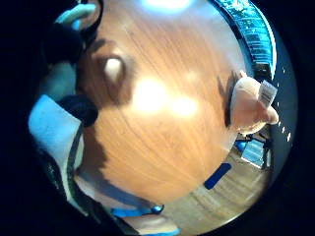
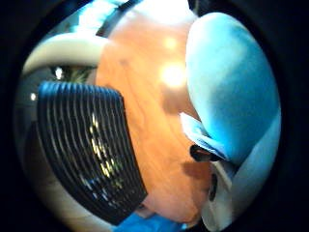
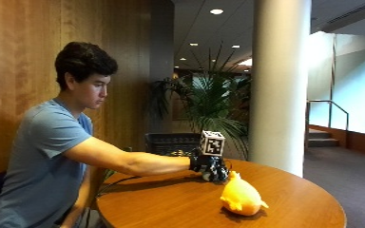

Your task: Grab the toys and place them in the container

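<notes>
Toy: a plump orange plush animal (image 3: 240, 197) lies on its side on the round wooden tabletop (image 3: 170, 204), at about 4 o'clock from my gloved right hand in the outside view and just beside it. My little-finger camera shows the same toy (image 1: 248, 103) pale, with a white sewn-in tag, near the tabletop's edge.

Handling: I judge it soft, light and squashy, not fragile, and its fabric should not slip. The fat middle of the body looks like the best place to take hold, with fingers wrapped over the top; the tag or small limbs would let it dangle and swing.

Container: the black slatted basket (image 3: 172, 143) stands behind my forearm at the far side of the tabletop, at about 10 o'clock from the hand. The thumb-side camera shows its ribbed wall (image 2: 87, 150) close by.

Right hand: my right hand (image 3: 209, 167) is low over the wood near the toy's upper end. I cannot tell whether it touches the toy or the tabletop. It seems to hold nothing, but I cannot tell how far its fingers are spread.

Other hand: down below the tabletop's edge, out of sight.
</notes>
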A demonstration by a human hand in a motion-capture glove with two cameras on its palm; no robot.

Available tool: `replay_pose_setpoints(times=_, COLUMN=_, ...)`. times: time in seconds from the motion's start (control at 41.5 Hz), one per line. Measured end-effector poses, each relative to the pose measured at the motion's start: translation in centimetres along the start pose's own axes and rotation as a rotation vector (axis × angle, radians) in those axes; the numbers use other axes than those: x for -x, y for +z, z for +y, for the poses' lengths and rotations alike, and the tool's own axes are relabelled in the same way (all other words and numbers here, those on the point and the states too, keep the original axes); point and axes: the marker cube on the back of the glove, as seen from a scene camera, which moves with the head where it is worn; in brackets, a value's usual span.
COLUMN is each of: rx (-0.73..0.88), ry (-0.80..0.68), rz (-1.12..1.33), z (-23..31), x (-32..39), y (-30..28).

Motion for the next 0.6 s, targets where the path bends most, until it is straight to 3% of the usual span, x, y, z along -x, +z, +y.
replay_pose_setpoints(times=0.145, rx=-0.088, ry=0.047, rz=0.043, z=0.5, x=0.3, y=0.1)
replay_pose_setpoints(times=0.338, rx=-0.020, ry=0.102, rz=0.015, z=2.2, x=-1.2, y=-1.3)
replay_pose_setpoints(times=0.506, rx=-0.045, ry=0.127, rz=0.008, z=4.9, x=-4.9, y=-5.8)
replay_pose_setpoints(times=0.603, rx=-0.119, ry=0.252, rz=0.104, z=5.7, x=-5.1, y=-9.9)
